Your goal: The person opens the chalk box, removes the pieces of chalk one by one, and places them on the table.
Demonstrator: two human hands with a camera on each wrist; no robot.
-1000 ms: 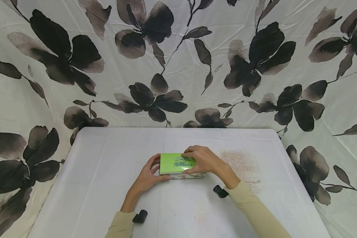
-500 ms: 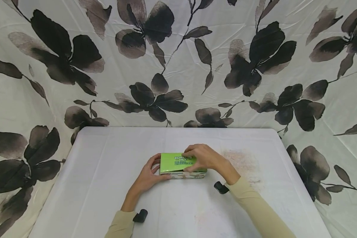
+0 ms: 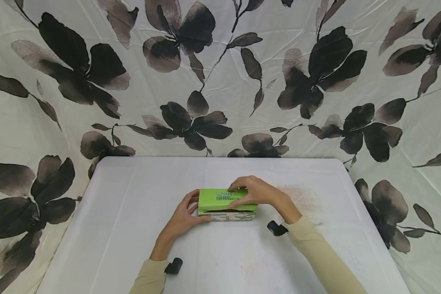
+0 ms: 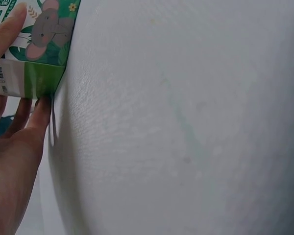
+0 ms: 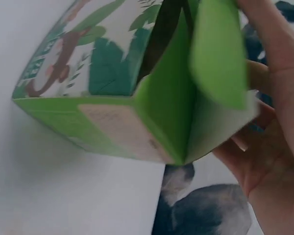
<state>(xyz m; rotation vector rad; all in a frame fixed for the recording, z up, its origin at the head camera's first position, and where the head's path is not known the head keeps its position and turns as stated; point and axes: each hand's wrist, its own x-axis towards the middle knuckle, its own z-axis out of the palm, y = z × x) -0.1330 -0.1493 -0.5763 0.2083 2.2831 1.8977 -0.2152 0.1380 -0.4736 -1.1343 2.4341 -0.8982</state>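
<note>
Overhead, the green box [image 3: 226, 204] lies mid-table [image 3: 114, 228] — left hand [image 3: 181, 218] grips its end, right hand [image 3: 255, 194] pinches the raised lid. Left wrist: fingers [image 4: 36, 110] touch the box's corner. Right wrist: the flap (bright green) [image 5: 218, 54] stands open between fingers.

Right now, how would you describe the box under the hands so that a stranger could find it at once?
Start at the white-covered table in front of the flowered curtain. Near its middle lies a bright green rectangular cardboard box, held between the left hand and the right hand. It is the only coloured thing there, its top flap raised.
</note>
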